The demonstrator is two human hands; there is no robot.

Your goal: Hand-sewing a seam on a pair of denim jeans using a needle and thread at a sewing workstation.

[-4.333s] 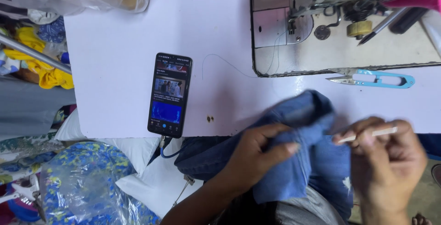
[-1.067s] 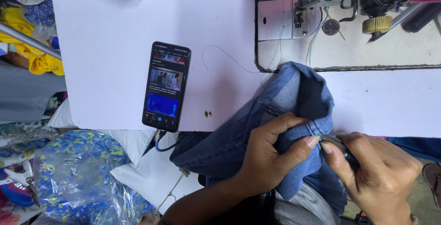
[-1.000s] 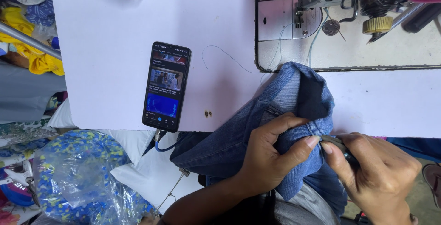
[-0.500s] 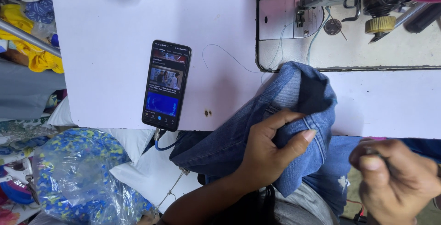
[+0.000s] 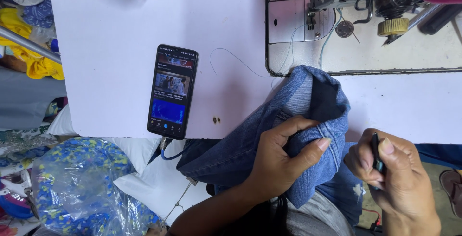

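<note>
A piece of blue denim (image 5: 308, 106) lies bunched over the near edge of the white table (image 5: 120, 48), its folded end reaching toward the sewing machine (image 5: 365, 14). My left hand (image 5: 281, 161) grips the denim from below, thumb and fingers pinching a folded hem. My right hand (image 5: 392, 178) sits just right of the denim, at the table's edge, closed around a small dark slim tool (image 5: 376, 151) held upright between thumb and fingers. The tool's tip is hidden by my fingers.
A smartphone (image 5: 172, 91) with a lit screen lies on the table left of the denim, a cable plugged in at its near end. A loose thread (image 5: 236, 60) trails toward the machine. Plastic bags with floral cloth (image 5: 77, 188) sit at lower left.
My right hand had pulled away from the denim to the right and now comes back closer to it with the dark tool upright. My left hand keeps its grip; the denim has barely shifted.
</note>
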